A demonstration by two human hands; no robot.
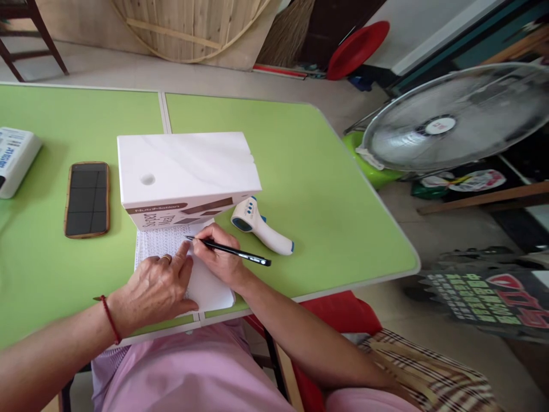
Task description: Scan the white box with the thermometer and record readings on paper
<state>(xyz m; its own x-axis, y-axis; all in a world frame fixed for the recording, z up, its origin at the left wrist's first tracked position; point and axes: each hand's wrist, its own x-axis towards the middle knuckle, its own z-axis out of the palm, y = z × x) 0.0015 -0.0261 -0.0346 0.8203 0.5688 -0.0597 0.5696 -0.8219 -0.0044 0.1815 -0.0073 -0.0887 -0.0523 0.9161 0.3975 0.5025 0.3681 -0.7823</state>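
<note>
A black pen (240, 252) is gripped in my right hand (218, 254), its tip toward the paper. Beneath both hands lies a stack of white paper (210, 290), with rows of small handwriting on its upper part. My left hand (156, 284) rests on the sheet with fingers stretched out, the index fingertip close to the pen tip. Just beyond the hands stands a white box (193, 163) with brown printing, and it hides the paper's top edge. To the right of the box a white and blue infrared thermometer (263, 227) lies on the table.
The green folding table (343, 229) carries a phone in a brown case (87, 199) and a white box-shaped object (16, 157) at the left. A large fan (441, 125) stands beyond the right edge. Across the floor are a round wooden board (189, 28) and a red basin (358, 48).
</note>
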